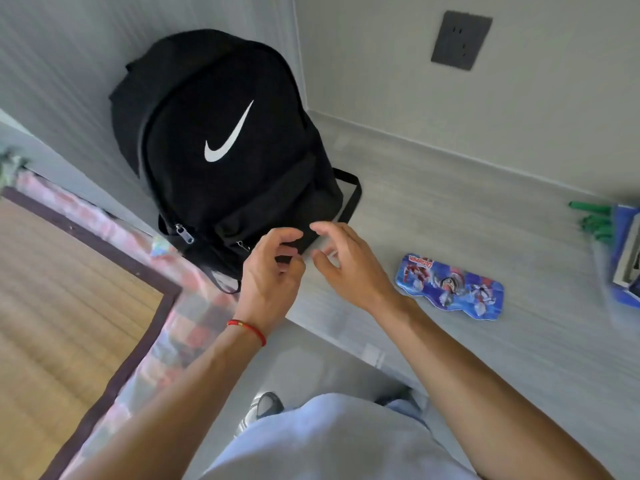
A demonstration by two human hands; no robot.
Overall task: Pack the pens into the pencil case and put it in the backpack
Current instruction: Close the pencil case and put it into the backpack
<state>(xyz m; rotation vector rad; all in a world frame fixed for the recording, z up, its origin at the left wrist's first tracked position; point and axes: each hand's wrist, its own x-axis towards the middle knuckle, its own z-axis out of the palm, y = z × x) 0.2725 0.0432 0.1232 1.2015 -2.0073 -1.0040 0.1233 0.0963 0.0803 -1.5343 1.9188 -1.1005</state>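
Two hands are being held at the lower front corner of the backpack, where they are best placed, it is judged, for the zips.

Item, backpack: black, with a white swoosh mark, being stood upright on the desk and leaned into the wall corner, so that it is propped without being held. Its zip pulls are lying low on the left flank, and both compartments appear to be zipped shut.

Item, left hand: a red string bracelet is being worn at the wrist. The fingers are curled against the black fabric of the bag's base; whether fabric is being pinched cannot be told.

Item, right hand: fingers spread and relaxed, nothing being held, hovering just beside the bag's lower corner.

Item, pencil case: a blue printed tin, lying flat and closed on the desk to the right, well apart from both hands and not yet in the bag. No pens are being seen loose, so they are judged already packed; opening the bag is judged the step in hand.

Item, sundries: green objects and a blue box are lying at the desk's far right edge.
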